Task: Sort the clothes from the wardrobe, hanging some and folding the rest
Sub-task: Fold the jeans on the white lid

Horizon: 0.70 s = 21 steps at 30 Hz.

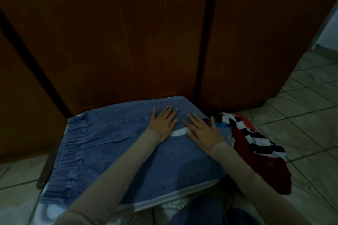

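A blue denim garment with an elastic waistband at its left end lies spread flat on a white surface on the floor. My left hand presses flat on its far part, fingers straight and spread. My right hand lies flat beside it near the garment's right edge, fingers spread. A strip of white shows between the two hands. Both arms wear beige sleeves.
A pile of clothes, dark red with a black-and-white striped piece and some blue, lies right of the denim. Brown wooden wardrobe doors stand shut just behind. Pale floor tiles extend to the right. The room is dim.
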{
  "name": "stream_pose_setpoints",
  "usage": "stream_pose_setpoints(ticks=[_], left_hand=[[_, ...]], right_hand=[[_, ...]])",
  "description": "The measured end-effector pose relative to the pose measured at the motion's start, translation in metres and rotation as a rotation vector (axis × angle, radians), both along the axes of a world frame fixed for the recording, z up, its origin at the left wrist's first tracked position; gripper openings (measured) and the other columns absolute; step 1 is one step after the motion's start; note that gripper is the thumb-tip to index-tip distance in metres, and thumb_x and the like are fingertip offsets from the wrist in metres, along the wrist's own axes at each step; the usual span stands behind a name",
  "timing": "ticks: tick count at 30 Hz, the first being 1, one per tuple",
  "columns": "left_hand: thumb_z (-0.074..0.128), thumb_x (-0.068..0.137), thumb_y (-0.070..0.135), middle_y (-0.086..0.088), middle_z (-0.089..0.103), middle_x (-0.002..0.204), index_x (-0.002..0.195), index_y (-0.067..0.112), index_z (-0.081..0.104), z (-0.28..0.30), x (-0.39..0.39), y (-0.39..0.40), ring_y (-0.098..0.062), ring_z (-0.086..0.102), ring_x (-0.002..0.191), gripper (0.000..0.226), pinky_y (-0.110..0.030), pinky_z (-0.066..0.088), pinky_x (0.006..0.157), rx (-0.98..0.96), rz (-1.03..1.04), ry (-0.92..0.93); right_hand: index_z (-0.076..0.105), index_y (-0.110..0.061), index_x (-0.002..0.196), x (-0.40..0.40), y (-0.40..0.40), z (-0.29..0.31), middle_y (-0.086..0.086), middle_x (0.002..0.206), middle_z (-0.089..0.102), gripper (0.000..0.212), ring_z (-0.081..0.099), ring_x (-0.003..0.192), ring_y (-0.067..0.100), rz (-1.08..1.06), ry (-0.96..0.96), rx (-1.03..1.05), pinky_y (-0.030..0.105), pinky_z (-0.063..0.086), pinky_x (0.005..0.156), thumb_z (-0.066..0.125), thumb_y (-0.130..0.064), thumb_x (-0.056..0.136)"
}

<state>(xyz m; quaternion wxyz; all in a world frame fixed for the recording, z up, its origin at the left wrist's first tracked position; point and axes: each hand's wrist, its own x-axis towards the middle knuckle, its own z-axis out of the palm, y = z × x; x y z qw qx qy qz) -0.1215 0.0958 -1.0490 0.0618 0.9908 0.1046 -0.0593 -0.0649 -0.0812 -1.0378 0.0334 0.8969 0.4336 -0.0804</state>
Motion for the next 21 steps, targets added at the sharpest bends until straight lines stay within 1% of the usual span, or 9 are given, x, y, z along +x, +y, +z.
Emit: stream_pose_setpoints(ticks=[4,7,8,10,14,16,19,20,21], left_hand=[[0.009,0.1,0.045,0.003,-0.01,0.158,0.149,0.027,-0.01,-0.001,-0.045,0.024,-0.009,-0.009,0.145,0.055,-0.046,-0.015,0.114,-0.003,0.074,-0.04],[-0.005,0.086,0.067,0.006,-0.014,0.157,0.145,0.032,-0.017,-0.007,-0.087,0.044,-0.006,-0.013,0.143,0.069,-0.043,-0.015,0.113,-0.093,0.1,-0.078],[-0.015,0.073,0.077,0.007,-0.016,0.156,0.141,0.035,-0.02,-0.008,-0.1,0.05,-0.006,-0.014,0.143,0.08,-0.041,-0.016,0.112,-0.113,0.095,-0.08],[-0.03,0.05,0.085,0.006,-0.018,0.156,0.136,0.038,-0.026,-0.01,-0.124,0.057,-0.007,-0.014,0.143,0.098,-0.036,-0.017,0.112,-0.106,0.085,-0.046],[-0.036,0.041,0.085,0.004,-0.021,0.155,0.136,0.039,-0.024,-0.007,-0.153,0.056,-0.011,-0.018,0.143,0.106,-0.035,-0.021,0.11,-0.102,0.058,0.026],[-0.031,0.042,0.088,0.007,-0.025,0.152,0.142,0.039,-0.017,-0.003,-0.16,0.052,-0.01,-0.021,0.141,0.112,-0.037,-0.021,0.109,-0.116,0.031,0.061],[0.001,0.072,0.085,0.008,-0.027,0.152,0.146,0.038,-0.011,0.005,-0.172,0.047,-0.009,-0.023,0.14,0.089,-0.042,-0.019,0.111,-0.13,-0.005,0.177],[0.009,0.071,0.087,0.008,-0.026,0.153,0.146,0.038,-0.011,0.006,-0.177,0.047,-0.01,-0.022,0.141,0.092,-0.043,-0.018,0.111,-0.152,-0.014,0.204],[0.009,0.059,0.095,0.009,-0.024,0.153,0.145,0.04,-0.011,0.008,-0.182,0.046,-0.01,-0.021,0.142,0.104,-0.044,-0.017,0.112,-0.172,-0.033,0.217]], right_hand=[[-0.008,-0.025,0.149,-0.025,0.01,-0.001,-0.005,0.157,-0.013,0.054,-0.013,0.144,0.01,0.041,-0.076,-0.097,0.06,-0.016,0.107,0.008,-0.042,0.101],[-0.013,-0.025,0.148,-0.047,0.02,-0.004,-0.004,0.156,-0.017,0.059,-0.012,0.144,0.011,0.076,0.013,-0.101,0.057,-0.016,0.108,-0.003,-0.048,0.095],[-0.013,-0.025,0.148,-0.053,0.023,-0.005,-0.004,0.156,-0.018,0.056,-0.012,0.144,0.011,0.091,0.048,-0.09,0.057,-0.014,0.109,0.001,-0.046,0.097],[-0.012,-0.026,0.148,-0.06,0.027,-0.002,-0.006,0.156,-0.019,0.053,-0.01,0.144,0.01,0.112,0.117,-0.034,0.058,-0.01,0.11,0.015,-0.034,0.103],[-0.004,-0.035,0.148,-0.067,0.032,0.012,-0.011,0.155,-0.02,0.06,-0.007,0.145,0.014,0.152,0.244,0.045,0.061,-0.003,0.11,0.029,-0.016,0.103],[0.001,-0.034,0.149,-0.073,0.036,0.015,-0.012,0.155,-0.018,0.058,-0.007,0.145,0.014,0.195,0.237,0.004,0.061,-0.003,0.11,0.031,-0.02,0.102],[0.003,-0.031,0.15,-0.083,0.033,0.013,-0.012,0.156,-0.013,0.059,-0.002,0.145,0.012,0.25,0.278,-0.02,0.057,-0.007,0.111,0.035,-0.035,0.101],[0.006,-0.03,0.15,-0.085,0.031,0.011,-0.012,0.156,-0.009,0.062,0.0,0.145,0.012,0.259,0.315,-0.006,0.054,-0.007,0.112,0.039,-0.04,0.099],[0.011,-0.031,0.149,-0.088,0.027,0.011,-0.012,0.157,-0.005,0.063,0.003,0.145,0.012,0.26,0.359,0.018,0.051,-0.007,0.113,0.043,-0.043,0.096]])
